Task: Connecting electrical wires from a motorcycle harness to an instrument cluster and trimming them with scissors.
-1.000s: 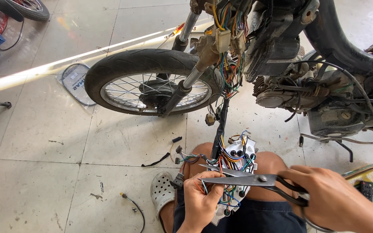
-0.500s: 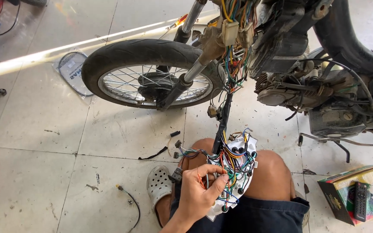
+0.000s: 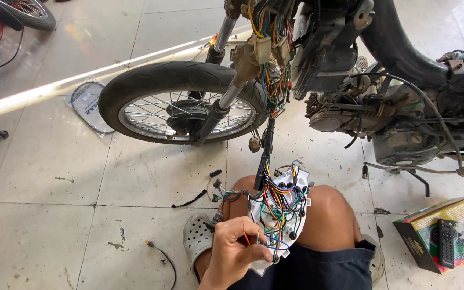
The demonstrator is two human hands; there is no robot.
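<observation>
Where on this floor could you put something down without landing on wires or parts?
Bare tiles lie left of the clog, below the front wheel. Another patch sits between the knee and the box. It is crowded around the left hand, the wired panel and under the engine.

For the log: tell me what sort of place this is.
Probably a motorcycle repair shop: a stripped motorcycle stands on the tiled floor, its wiring harness hangs loose, and the left hand works a wired white instrument panel.

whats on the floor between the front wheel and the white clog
In the head view, a black strip and a small black connector piece lie on the tiles between the front wheel and the white clog; otherwise bare floor.
</observation>
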